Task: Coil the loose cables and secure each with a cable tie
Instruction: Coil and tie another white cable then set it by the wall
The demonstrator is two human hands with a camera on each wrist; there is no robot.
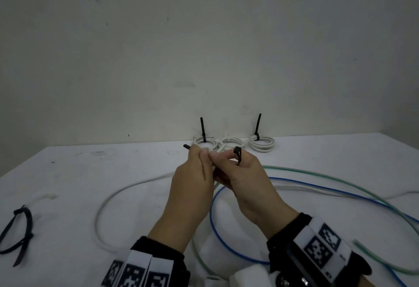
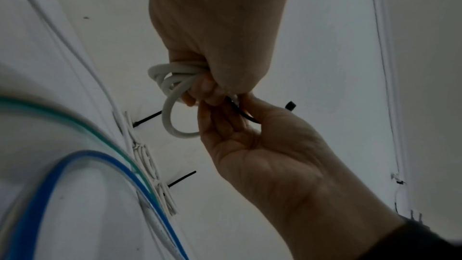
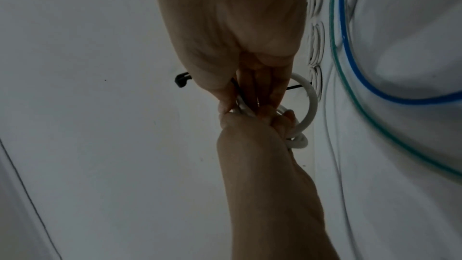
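A small white cable coil (image 2: 172,94), several loops thick, is held above the middle of the bench (image 1: 113,173). The left hand (image 1: 192,187) pinches the coil and one end of a black cable tie (image 1: 238,155). The right hand (image 1: 247,180) curls its grip round the tie's head end.

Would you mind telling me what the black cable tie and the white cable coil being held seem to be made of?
Black cable tie: probably nylon-type plastic, matte; a thin strap that bends springily, with a moulded block head.

White cable coil: likely a soft plastic or rubbery jacket, smooth and slightly satin; it loops in tight rounds without kinking. Its core is hidden.
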